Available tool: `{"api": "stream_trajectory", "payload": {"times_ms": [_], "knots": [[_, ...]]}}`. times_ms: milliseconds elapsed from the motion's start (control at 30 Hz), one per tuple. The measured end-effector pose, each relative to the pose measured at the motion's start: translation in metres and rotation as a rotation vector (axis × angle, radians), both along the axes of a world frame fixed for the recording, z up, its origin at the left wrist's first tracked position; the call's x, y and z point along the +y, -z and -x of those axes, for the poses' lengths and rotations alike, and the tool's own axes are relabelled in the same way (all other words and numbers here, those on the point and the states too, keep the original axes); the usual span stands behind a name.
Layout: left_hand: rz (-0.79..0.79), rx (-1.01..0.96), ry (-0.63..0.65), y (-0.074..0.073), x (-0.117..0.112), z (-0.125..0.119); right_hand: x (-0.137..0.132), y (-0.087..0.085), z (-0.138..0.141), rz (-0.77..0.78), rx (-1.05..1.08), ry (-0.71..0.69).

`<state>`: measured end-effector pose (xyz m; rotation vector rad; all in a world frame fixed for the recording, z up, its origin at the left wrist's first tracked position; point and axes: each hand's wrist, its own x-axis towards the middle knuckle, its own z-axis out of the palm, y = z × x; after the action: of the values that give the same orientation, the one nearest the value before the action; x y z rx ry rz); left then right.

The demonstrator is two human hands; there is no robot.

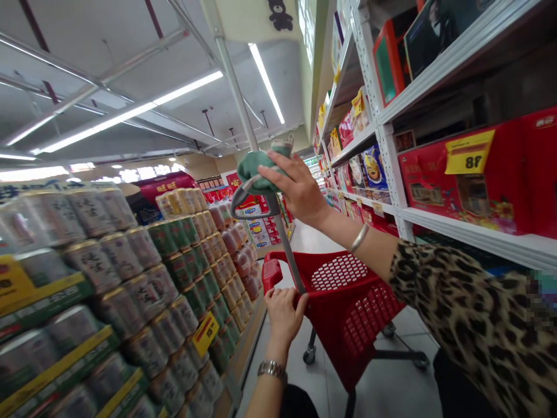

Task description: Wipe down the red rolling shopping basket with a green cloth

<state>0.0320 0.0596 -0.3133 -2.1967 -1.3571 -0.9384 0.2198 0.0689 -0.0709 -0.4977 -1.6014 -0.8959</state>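
Observation:
My left hand point(285, 313), with a metal watch at the wrist, has its fingers curled over the handle of a red shopping cart point(331, 319), close to where a grey pole point(288, 249) meets it. Higher up, my right hand point(300, 183) reaches in from the right in a leopard-print sleeve. Its fingers press on a bunched green cloth point(252, 168) against the pole, and the thumb is hidden. A grey loop point(256, 216) sticks out to the left just below the cloth. Above both hands, the pole runs up to a pale panel point(256, 20) with a dark bear print.
Stacked packs of cans point(143, 296) line the left side, with yellow price tags. White shelving point(387, 145) on the right carries red gift boxes point(474, 180) and bagged goods. A tiled aisle floor point(308, 238) runs ahead past the cart.

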Motion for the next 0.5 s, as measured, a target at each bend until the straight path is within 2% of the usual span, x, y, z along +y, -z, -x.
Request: {"api": "stream_trajectory", "payload": {"times_ms": [67,100,133,200,300,500], "knots": [[-0.008,-0.014,0.018,0.0,-0.001,0.001,0.018,-0.026,0.006,0.015,-0.053,0.034],[-0.013,-0.021,0.027,0.0,-0.001,0.002,0.027,-0.032,0.009,0.025,-0.071,0.048],[-0.018,-0.027,0.038,0.0,-0.001,0.002,0.035,-0.033,0.011,0.037,-0.087,0.06],[-0.021,-0.038,0.061,0.001,-0.001,0.003,0.047,-0.025,0.016,0.062,-0.108,0.072],[-0.007,-0.046,0.088,0.0,-0.001,0.005,0.052,0.007,0.02,0.09,-0.118,0.062],[0.092,-0.024,0.134,-0.008,0.0,0.009,0.036,0.091,0.019,0.186,-0.143,0.003]]}}
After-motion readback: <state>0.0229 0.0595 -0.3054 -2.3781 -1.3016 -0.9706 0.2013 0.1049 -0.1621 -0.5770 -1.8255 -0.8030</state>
